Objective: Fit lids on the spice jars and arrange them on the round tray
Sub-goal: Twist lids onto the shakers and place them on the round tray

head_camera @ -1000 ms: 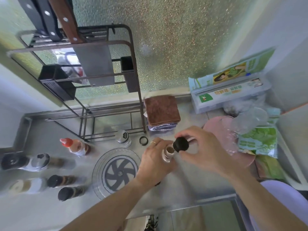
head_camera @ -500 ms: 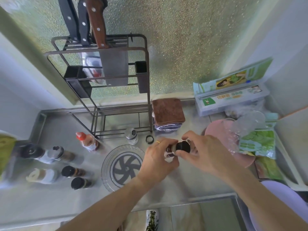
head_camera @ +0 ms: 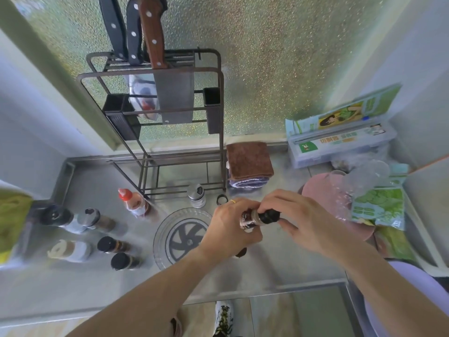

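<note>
My left hand [head_camera: 230, 229] grips a small spice jar [head_camera: 249, 218], held tilted on its side above the counter. My right hand [head_camera: 301, 221] pinches the black lid [head_camera: 268, 216], which sits on the jar's mouth. The clear round tray [head_camera: 161, 233] with a dark pinwheel centre lies just left of my left hand, with nothing on it. Several capped jars stand at the left: two black-lidded ones [head_camera: 107, 244] [head_camera: 120, 260], a silver-topped one [head_camera: 92, 215] and a red-capped bottle [head_camera: 128, 199]. A silver shaker [head_camera: 197, 194] and a loose black ring [head_camera: 221, 199] sit behind the tray.
A metal knife rack [head_camera: 155, 113] with knives stands at the back. A folded brown cloth [head_camera: 249, 161] lies beside it. A pink plate [head_camera: 315, 190], plastic bags and a wrap box [head_camera: 340, 144] crowd the right. The counter's front edge [head_camera: 243, 295] runs below my arms.
The black lid, held above the jar's open mouth a second ago, now sits on it. The jar has tipped from upright to sideways. My view has shifted up and left.
</note>
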Motion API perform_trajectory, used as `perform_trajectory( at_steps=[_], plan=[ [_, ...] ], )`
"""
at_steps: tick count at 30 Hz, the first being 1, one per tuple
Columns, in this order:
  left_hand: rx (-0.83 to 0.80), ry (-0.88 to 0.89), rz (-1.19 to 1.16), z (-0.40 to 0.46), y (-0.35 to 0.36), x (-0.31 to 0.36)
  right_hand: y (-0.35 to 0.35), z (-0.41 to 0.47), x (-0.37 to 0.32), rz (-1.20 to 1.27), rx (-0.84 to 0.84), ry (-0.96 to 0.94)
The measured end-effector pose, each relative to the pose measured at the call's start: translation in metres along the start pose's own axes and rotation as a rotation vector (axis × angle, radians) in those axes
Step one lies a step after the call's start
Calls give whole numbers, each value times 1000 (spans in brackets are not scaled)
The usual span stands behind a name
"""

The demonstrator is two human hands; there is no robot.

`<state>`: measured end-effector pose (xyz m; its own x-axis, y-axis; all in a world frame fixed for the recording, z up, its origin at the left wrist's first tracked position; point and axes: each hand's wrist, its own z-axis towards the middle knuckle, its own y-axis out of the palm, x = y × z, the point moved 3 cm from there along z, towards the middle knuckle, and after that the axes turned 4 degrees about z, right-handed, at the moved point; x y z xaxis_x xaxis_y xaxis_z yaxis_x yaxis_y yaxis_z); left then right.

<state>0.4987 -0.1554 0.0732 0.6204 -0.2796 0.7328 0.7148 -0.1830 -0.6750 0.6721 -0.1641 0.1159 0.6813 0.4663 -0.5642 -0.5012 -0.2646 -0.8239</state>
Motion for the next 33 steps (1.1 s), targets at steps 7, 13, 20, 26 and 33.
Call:
perform_trajectory(
  at_steps=[7, 13, 20, 26, 33],
  plan=[
    [-29, 25, -32, 9, -7, 11, -14, -4, -3, 29, 47, 49],
    [19, 65, -41, 5, -7, 9, -11, -1, 3, -65, 72, 337],
    [9, 59, -18, 3, -8, 9, -12, -4, -1, 7, 34, 378],
    [1, 56, -15, 3, -10, 9, -13, 0, -7, 29, 12, 377],
    [9, 33, -44, 3, -7, 5, -10, 4, -11, -66, -63, 432]
  ],
)
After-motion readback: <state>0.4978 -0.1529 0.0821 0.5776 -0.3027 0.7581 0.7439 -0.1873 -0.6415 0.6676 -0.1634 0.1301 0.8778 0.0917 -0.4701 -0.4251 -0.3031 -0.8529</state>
